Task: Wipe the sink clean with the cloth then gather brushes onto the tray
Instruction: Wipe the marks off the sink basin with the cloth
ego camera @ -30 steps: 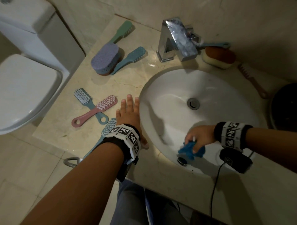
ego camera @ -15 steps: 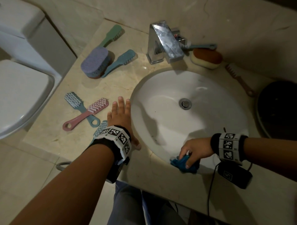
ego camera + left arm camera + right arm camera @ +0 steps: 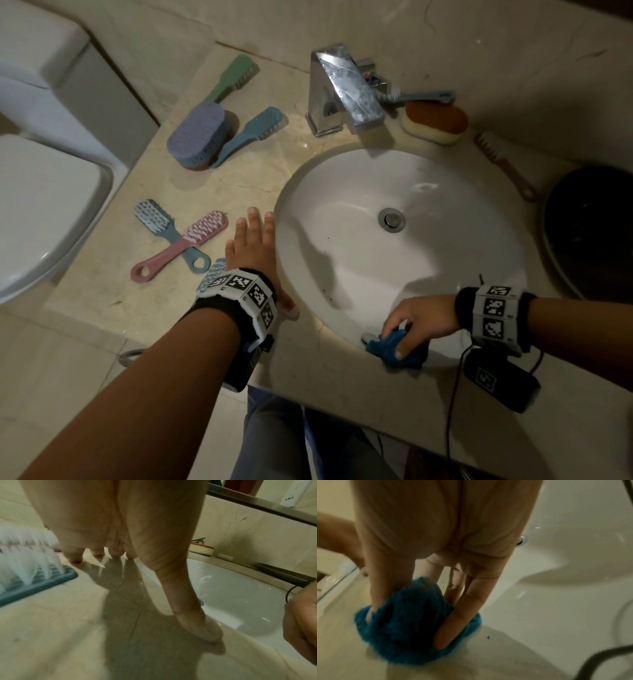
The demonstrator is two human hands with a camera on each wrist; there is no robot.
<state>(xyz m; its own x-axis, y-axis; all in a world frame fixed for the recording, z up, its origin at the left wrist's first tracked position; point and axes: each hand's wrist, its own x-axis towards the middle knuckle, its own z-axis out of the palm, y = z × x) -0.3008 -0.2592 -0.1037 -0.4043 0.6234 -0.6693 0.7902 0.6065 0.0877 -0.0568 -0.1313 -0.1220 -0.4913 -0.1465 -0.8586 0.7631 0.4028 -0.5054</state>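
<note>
The white oval sink [image 3: 346, 192] is set in a beige marble counter. My right hand [image 3: 416, 322] grips a bunched blue cloth [image 3: 394, 349] [image 3: 412, 619] against the sink's near rim, thumb and fingers curled over it. My left hand [image 3: 255, 246] lies flat on the counter at the sink's left edge, fingers straight [image 3: 73, 557], thumb [image 3: 197, 626] near the rim. Brushes lie scattered: a blue one [image 3: 161, 226] crossed by a pink one [image 3: 191, 240], a third [image 3: 25, 566] partly under my left wrist, teal [image 3: 253, 135] and green [image 3: 229, 80] ones at the back left. A dark round tray [image 3: 589, 233] sits at the right.
A chrome faucet [image 3: 346, 92] stands behind the sink. Beside it lie an orange-topped sponge [image 3: 435, 121], a slim teal brush [image 3: 421, 97] and a brown brush [image 3: 503, 164]. A purple scrubber [image 3: 197, 133] sits at the back left. A toilet [image 3: 44, 192] stands left of the counter.
My right hand has dragged the cloth from inside the basin up onto the near rim. My left hand has stayed flat on the counter.
</note>
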